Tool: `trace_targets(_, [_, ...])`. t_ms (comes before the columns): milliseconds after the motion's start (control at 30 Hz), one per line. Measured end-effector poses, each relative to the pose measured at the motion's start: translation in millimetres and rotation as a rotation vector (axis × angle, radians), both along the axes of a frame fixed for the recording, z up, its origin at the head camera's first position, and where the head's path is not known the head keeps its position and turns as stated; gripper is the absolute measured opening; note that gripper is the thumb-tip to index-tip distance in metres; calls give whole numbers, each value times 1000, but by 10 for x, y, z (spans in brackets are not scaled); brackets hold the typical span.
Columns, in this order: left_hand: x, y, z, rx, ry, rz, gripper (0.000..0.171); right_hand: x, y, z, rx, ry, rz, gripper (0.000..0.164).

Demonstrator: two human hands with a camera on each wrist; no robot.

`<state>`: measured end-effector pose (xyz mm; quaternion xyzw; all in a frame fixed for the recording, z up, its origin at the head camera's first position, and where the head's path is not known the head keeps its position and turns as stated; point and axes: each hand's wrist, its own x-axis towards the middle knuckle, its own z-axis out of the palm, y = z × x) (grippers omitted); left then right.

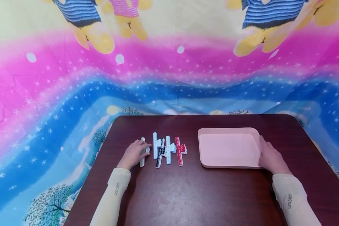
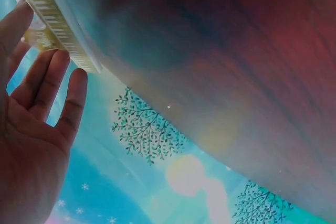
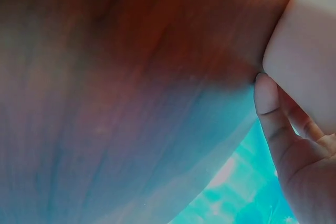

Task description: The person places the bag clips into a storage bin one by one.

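Observation:
In the head view my left hand [image 1: 133,154] is over the leftmost clip, a pale yellow-green one with a ruler-like printed edge [image 1: 142,162]. Thumb and forefinger lie on either side of its handle. The left wrist view has the clip [image 2: 63,30] at the upper left, beside the extended fingers [image 2: 77,93]. On the right, my right hand [image 1: 273,158] rests against the right side of a shallow pink tray [image 1: 228,164]. From the right wrist, the thumb [image 3: 266,95] touches the outer wall of the tray [image 3: 307,40], its other fingers partly hidden.
Right of the left hand, a row of similar clips lies on the dark table [image 1: 180,194]: a light blue clip [image 1: 155,147], a black clip [image 1: 159,158], another light blue clip [image 1: 168,153] and a red clip [image 1: 179,153]. A patterned cloth [image 1: 186,72] hangs behind the table.

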<state>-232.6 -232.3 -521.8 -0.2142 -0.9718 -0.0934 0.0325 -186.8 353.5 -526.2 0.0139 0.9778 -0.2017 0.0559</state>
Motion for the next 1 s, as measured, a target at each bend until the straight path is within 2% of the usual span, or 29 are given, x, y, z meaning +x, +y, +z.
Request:
trace_targets(433, [14, 75, 218, 157, 131, -35, 40, 15, 31, 40, -5, 5, 4, 92])
trace_targets(667, [19, 133, 301, 211, 126, -4, 37, 30, 17, 69, -13, -4, 7, 87])
trace_targets(800, [43, 163, 343, 283, 147, 6, 38, 30, -17, 62, -8, 19, 28, 83])
trace_targets(1000, [73, 229, 408, 387, 230, -37, 36, 21, -80, 47, 1, 50, 55, 76])
